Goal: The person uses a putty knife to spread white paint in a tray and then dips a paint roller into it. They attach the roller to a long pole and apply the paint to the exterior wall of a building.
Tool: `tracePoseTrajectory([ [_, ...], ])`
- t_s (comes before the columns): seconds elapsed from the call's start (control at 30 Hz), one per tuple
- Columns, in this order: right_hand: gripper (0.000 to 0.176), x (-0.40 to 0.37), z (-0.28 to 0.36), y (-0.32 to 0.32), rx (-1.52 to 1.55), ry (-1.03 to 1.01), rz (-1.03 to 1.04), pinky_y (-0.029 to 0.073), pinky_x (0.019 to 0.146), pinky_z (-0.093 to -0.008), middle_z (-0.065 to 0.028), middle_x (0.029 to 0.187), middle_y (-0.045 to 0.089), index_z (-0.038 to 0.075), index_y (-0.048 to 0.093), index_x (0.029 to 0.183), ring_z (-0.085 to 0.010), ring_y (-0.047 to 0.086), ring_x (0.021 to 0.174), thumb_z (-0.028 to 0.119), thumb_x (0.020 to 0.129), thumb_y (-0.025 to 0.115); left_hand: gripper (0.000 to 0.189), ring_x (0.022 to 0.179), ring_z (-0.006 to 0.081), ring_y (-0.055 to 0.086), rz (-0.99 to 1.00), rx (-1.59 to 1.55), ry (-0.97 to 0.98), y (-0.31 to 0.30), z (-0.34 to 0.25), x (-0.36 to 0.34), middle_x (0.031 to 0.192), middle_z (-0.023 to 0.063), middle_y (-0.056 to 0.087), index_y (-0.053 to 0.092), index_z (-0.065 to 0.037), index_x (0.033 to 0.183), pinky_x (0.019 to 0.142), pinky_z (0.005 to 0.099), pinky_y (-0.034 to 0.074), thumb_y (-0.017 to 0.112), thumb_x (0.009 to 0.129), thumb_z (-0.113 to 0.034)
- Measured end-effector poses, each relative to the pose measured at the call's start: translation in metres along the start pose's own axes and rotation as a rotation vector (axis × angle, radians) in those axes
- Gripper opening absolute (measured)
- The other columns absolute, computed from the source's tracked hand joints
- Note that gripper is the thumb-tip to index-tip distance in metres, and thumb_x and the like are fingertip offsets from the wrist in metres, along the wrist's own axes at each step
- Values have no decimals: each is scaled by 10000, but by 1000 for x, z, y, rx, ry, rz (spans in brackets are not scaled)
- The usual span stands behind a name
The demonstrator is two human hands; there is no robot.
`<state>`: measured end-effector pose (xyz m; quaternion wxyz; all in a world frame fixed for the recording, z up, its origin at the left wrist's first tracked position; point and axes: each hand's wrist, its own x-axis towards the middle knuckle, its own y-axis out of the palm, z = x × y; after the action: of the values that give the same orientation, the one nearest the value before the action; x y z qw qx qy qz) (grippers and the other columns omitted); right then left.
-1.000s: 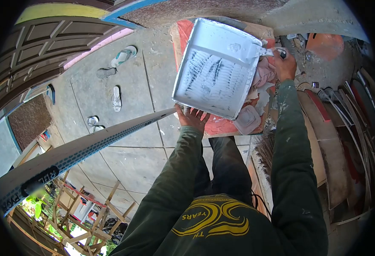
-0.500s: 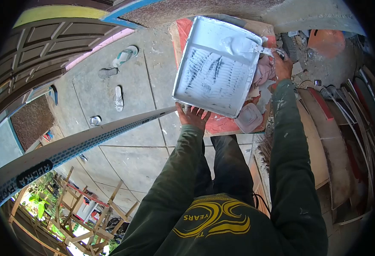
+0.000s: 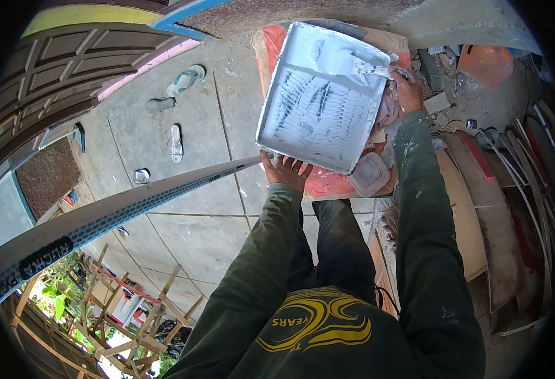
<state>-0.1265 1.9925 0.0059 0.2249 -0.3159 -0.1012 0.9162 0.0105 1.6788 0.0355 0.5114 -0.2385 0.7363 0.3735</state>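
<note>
- The right hand [image 3: 409,92] grasps a paint-coated tool [image 3: 372,68], its end inside the white tray [image 3: 325,117].
- The left hand [image 3: 284,174] touches the tray's near edge; its grip is unclear.
- The tray lies over a red-stained board [image 3: 318,187].

Right hand [image 3: 410,93] nearer the tray [image 3: 321,117], paint-coated tool [image 3: 373,69] farther over its smooth end.
</note>
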Motion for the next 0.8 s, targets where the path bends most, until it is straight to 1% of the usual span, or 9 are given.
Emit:
tracePoseTrajectory([
  [0.03,356,3,-3,2,-1,0,1,441,566,-292,-56,739,621,-2,657,964,-137,552,623,298,775,695,1031,1300,350,294,-1,-1,1,0,0,1,1384,188,314,218,-61,1422,1039,555,244,435,722,-786],
  [0.1,374,10,-10,8,-26,-71,-161,440,592,-296,-65,751,621,-6,658,962,-141,548,646,312,768,694,1030,1300,353,292,-2,-1,2,0,0,0,1386,190,312,216,-61,1422,1039,554,245,433,722,-785],
  [0.2,380,2,-4,11,-33,-129,-50,443,623,-307,-80,782,624,-12,654,974,-156,544,664,308,772,688,1029,1302,356,289,-1,1,2,1,0,0,1394,195,303,216,-61,1422,1043,553,239,428,724,-786],
  [0.3,369,-5,4,21,45,-36,-177,437,596,-294,-69,776,614,-16,654,969,-148,535,656,292,771,696,1029,1306,357,283,16,13,-2,-1,-1,1,1406,198,287,210,-61,1425,1045,553,236,420,727,-787],
  [0.43,352,-16,18,24,-11,-96,-76,422,559,-272,-42,756,604,-13,654,976,-127,523,629,271,774,701,1033,1308,358,278,19,17,-7,0,-1,2,1413,200,275,201,-60,1428,1045,554,233,413,728,-789],
  [0.53,331,-13,12,30,119,-11,-209,400,523,-253,-11,711,583,-7,653,970,-102,500,590,252,773,712,1037,1310,357,275,17,19,-6,1,-3,0,1413,200,273,195,-59,1431,1044,553,236,414,728,-789],
  [0.63,296,-8,11,30,59,-74,-82,382,483,-248,-6,671,562,6,649,955,-89,471,529,240,782,705,1031,1309,357,276,3,10,-10,2,-2,1,1411,200,277,195,-60,1431,1043,553,236,413,733,-786],
  [0.7,259,-4,4,32,228,64,-86,362,445,-241,-8,626,534,20,649,920,-79,447,484,235,786,701,1022,1307,356,278,15,7,-18,1,-3,0,1409,199,280,195,-63,1432,1042,553,240,409,739,-782],
  [0.8,237,-7,7,36,174,25,20,336,413,-233,-9,592,516,28,648,908,-77,425,445,229,791,694,1020,1303,353,286,6,7,-31,2,-4,0,1405,195,289,195,-66,1434,1042,552,239,407,740,-783],
])
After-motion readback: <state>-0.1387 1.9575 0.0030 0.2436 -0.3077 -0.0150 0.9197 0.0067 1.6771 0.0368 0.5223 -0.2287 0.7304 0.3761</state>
